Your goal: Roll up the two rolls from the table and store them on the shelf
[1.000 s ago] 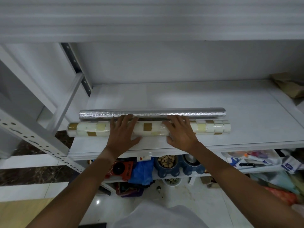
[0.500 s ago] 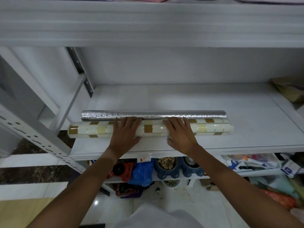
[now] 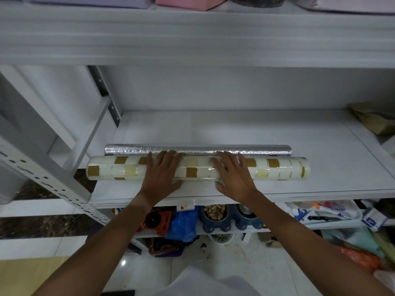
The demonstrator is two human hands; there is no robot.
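Two rolls lie side by side on the white shelf (image 3: 320, 150), lengthwise left to right. The cream roll with gold squares (image 3: 275, 168) is nearer the front edge; its left end overhangs the shelf's side. Behind it, touching, lies the thinner silver foil roll (image 3: 128, 150). My left hand (image 3: 162, 174) rests flat on the cream roll left of centre, fingers straight and reaching to the silver roll. My right hand (image 3: 233, 175) lies flat on the cream roll right of centre, fingers spread.
A brown paper bag (image 3: 374, 118) sits at the shelf's right rear. An upper shelf (image 3: 192, 39) carries a pink box (image 3: 188, 2). Below are bowls of nuts (image 3: 213, 211), a blue bag (image 3: 181, 225) and clutter. Perforated metal uprights (image 3: 42, 176) stand at left.
Both hands stay flat on the cream roll. The view has tilted up slightly, so the upper shelf and its boxes now show; the rolls hardly shifted.
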